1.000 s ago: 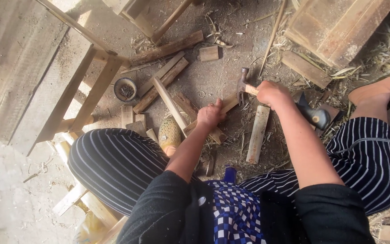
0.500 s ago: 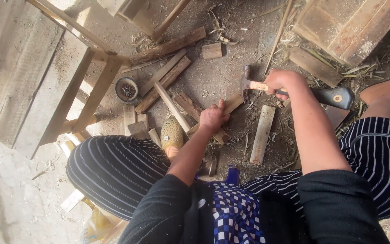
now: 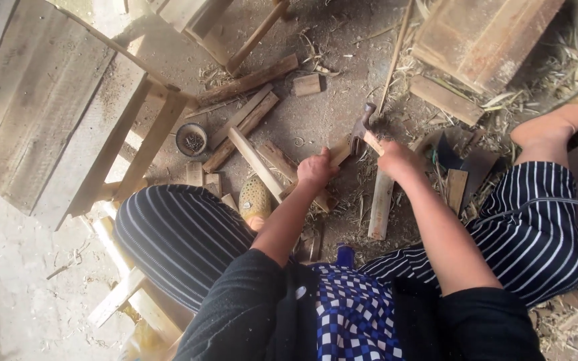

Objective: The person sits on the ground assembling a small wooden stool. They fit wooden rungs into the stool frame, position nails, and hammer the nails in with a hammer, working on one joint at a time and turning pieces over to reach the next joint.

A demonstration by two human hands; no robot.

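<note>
Wooden-handled hammer (image 3: 362,130) clenched in right hand (image 3: 396,157), head up-left, left hand (image 3: 316,168) gripping slat (image 3: 332,155)

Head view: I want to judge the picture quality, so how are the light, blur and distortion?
Head view: soft daylight, bright patch on the ground at lower left, no harsh glare; wide lens bends the planks near the edges; the hammer in the right hand is slightly blurred; the left hand on the wood strip is sharper.

right hand (image 3: 396,159) – grips hammer (image 3: 362,130), head low over wood piece (image 3: 337,152) | left hand (image 3: 316,170) – pinning that wood piece | small round tin (image 3: 191,139) near planks, left
</note>
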